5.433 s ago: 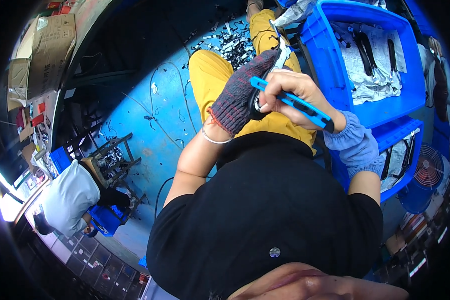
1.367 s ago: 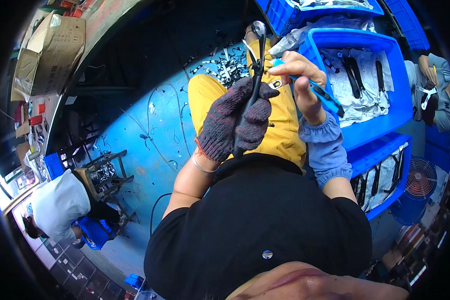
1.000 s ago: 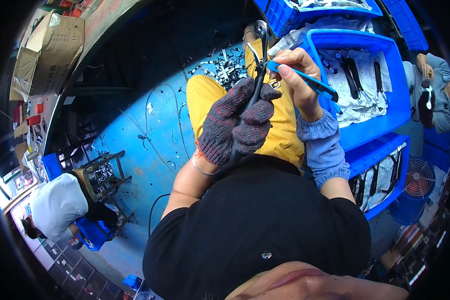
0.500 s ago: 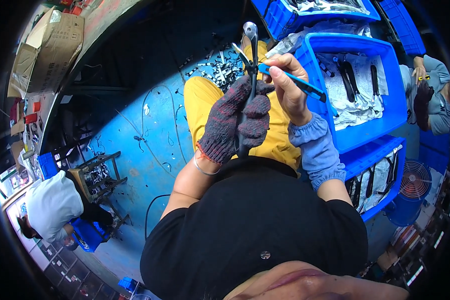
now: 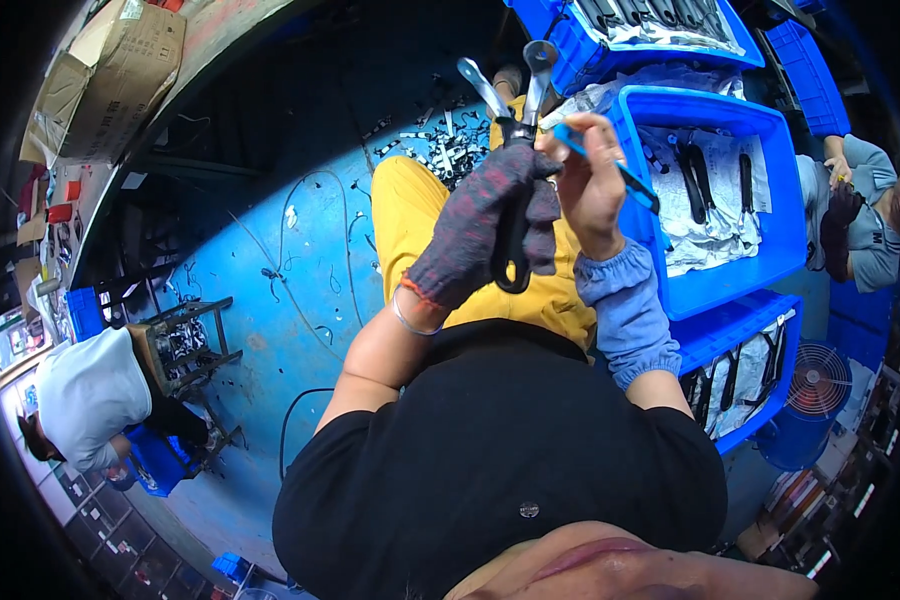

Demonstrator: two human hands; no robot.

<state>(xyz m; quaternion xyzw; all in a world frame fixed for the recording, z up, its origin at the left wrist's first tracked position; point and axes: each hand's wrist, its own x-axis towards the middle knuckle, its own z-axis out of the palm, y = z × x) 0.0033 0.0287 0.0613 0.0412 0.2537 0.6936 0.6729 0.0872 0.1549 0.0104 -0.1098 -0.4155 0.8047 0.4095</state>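
My left hand (image 5: 485, 225), in a dark knitted glove with reddish flecks, is closed around a black-handled metal tool (image 5: 541, 65). Two shiny rounded metal ends spread apart above the fist, and a black handle with a looped end shows below it. I cannot tell whether this is one jointed tool or two pieces. Beside the tool's neck, my bare right hand (image 5: 590, 190) grips a slim blue utility knife (image 5: 638, 186); its tip is hidden near the fingers. Similar black-handled tools (image 5: 696, 180) lie on white wrapping in the blue bin at my right.
Blue bins (image 5: 730, 297) stand along my right, with more tools in the lower one (image 5: 727, 436). Black and silver scraps (image 5: 450, 145) litter the blue floor ahead. A cardboard box (image 5: 120, 85) sits at far left. Two other people are nearby, and a fan (image 5: 818, 378) stands at right.
The tool has turned in my left hand, so its two metal ends now show wider apart and its looped handle end shows below. My right hand has shifted slightly, tilting the knife.
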